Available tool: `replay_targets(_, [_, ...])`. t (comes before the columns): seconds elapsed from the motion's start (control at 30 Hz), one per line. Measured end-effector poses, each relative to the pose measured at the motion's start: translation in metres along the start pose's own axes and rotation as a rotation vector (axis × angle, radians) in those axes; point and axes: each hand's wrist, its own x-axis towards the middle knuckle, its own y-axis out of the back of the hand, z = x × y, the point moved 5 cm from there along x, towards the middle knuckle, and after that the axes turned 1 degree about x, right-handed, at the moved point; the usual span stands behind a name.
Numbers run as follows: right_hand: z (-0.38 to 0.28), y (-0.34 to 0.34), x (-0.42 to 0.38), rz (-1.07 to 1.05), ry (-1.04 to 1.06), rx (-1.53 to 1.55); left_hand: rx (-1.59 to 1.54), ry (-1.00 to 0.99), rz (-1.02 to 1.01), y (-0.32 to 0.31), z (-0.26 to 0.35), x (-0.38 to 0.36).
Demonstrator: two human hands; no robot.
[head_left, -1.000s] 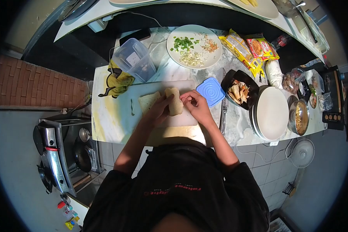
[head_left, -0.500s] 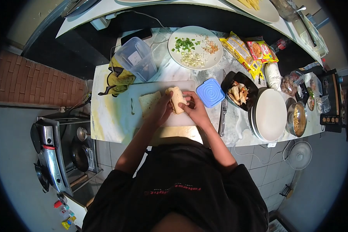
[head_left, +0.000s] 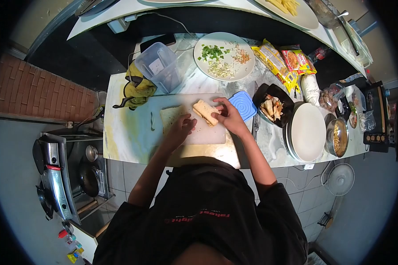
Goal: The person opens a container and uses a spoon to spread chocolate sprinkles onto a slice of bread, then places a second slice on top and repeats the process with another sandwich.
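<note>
A folded piece of bread [head_left: 205, 112] with a browned lower edge lies at a slant on the white cutting board [head_left: 214, 138]. My right hand [head_left: 230, 117] holds its right end, thumb on the near side and fingers at the far side. To its left, my left hand [head_left: 183, 130] is apart from the folded bread, its fingers loosely curled and separated, with nothing seen in them. A flat bread slice [head_left: 170, 116] lies on the board beside that hand, partly covered by it. Just beyond my right hand is a blue square lid [head_left: 243, 106].
A plate [head_left: 201, 68] of chopped greens and other bits stands at the back, near a clear plastic container [head_left: 166, 75] and a yellow cloth [head_left: 138, 90]. On the right are a black bowl [head_left: 288, 99] of cooked pieces, stacked plates [head_left: 308, 132], a metal bowl [head_left: 342, 138] and noodle packets [head_left: 298, 61].
My left hand has let go of the folded bread and drawn back toward me and left. The bread now rests tilted on the board, with my right hand at its right end.
</note>
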Motion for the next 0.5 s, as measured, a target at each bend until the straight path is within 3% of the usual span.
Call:
replay_targets(0.17, [-0.004, -0.005, 0.001, -0.008, -0.013, -0.281, 0.181, -0.171, 0.060, 0.010, 0.007, -0.010])
replay_targets(0.23, [-0.016, -0.008, -0.003, 0.028, 0.242, -0.504, 0.211, -0.186, 0.066, 0.010, 0.007, -0.010])
replay_targets(0.5, [-0.019, -0.002, 0.000, 0.029, 0.290, -0.481, 0.273, -0.356, 0.183, 0.005, 0.010, -0.001])
